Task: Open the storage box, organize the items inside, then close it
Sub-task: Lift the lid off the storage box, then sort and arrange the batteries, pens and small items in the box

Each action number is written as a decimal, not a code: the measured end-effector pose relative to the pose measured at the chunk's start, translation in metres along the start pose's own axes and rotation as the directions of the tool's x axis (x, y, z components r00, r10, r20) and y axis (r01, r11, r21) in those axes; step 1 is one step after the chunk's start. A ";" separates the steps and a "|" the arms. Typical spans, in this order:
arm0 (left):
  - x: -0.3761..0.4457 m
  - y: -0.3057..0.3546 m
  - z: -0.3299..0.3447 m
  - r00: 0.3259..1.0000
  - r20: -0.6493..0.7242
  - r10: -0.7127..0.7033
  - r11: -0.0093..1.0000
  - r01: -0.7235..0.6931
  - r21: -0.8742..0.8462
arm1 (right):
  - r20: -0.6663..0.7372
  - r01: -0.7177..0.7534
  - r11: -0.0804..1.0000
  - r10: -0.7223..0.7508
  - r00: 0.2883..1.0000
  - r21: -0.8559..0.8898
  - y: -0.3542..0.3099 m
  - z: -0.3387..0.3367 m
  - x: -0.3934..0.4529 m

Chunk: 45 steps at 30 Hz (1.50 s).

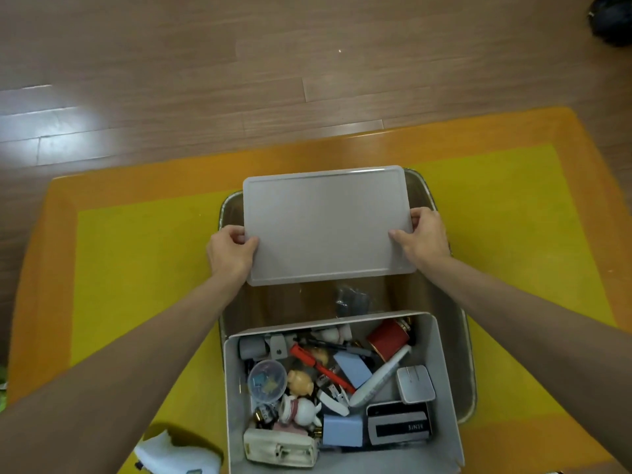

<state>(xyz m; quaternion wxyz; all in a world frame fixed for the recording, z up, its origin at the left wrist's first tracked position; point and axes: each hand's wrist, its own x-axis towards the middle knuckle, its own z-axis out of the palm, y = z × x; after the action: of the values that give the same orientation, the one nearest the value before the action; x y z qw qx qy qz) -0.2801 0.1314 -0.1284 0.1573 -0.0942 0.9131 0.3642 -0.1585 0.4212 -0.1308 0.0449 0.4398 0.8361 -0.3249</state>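
Storage box [441, 371] sits open at the near edge of the worktop [143, 254], inside a shallow metallic tray [470, 367]. Its grey lid [325, 224] is off, held roughly level above the tray's far half. Both hands have it by the short ends: the left hand [229, 249] has its grip closed on the left edge, thumb lying on top, and the right hand [421, 236] grips the right edge likewise. Inside the box lies a jumble (nothing sorted): a red cylindrical tin [388, 336], a red pen [319, 367], a clear round container [267, 379], small figurines [301, 410], a white mouse [415, 383] and blue blocks [352, 369]. A dark crumpled object [352, 301] rests in the tray beyond the box. The worktop is yellow with an orange border; a white object [174, 451] lies at its near left.
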 end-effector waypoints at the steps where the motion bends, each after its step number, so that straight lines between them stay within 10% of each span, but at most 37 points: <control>1: 0.000 -0.001 -0.001 1.000 -0.020 0.001 1.000 -0.001 0.008 | -0.013 0.010 1.000 -0.010 1.000 -0.011 0.001 0.002 -0.001; 9: 0.004 -0.009 -0.003 0.999 -0.001 0.048 0.994 -0.048 0.098 | -0.067 0.083 0.992 -0.089 0.994 -0.092 0.001 0.000 -0.003; 23: -0.168 -0.030 -0.081 0.958 0.130 0.254 0.950 -0.221 -0.222 | 0.057 0.095 0.873 -0.139 0.989 0.479 0.045 -0.043 -0.197; 27: -0.236 -0.068 -0.075 0.872 0.422 0.248 0.968 -0.214 -0.127 | 0.314 0.050 0.948 -0.153 0.937 0.315 0.081 -0.030 -0.269; 32: -0.270 -0.120 -0.053 0.736 0.551 0.394 0.823 -0.550 0.146 | 0.475 0.263 0.962 -0.265 0.839 0.072 0.109 -0.009 -0.295; 45: -0.245 -0.141 -0.033 0.561 0.575 0.596 0.477 -0.823 0.308 | 0.461 0.796 0.587 -0.671 0.581 -0.148 0.107 0.021 -0.259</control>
<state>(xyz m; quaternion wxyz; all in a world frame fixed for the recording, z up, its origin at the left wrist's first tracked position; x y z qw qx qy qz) -0.0183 0.0212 -0.1078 0.1855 0.4260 0.8760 0.1297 0.0766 0.2694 -0.1076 0.1298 -0.0344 0.9620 -0.2379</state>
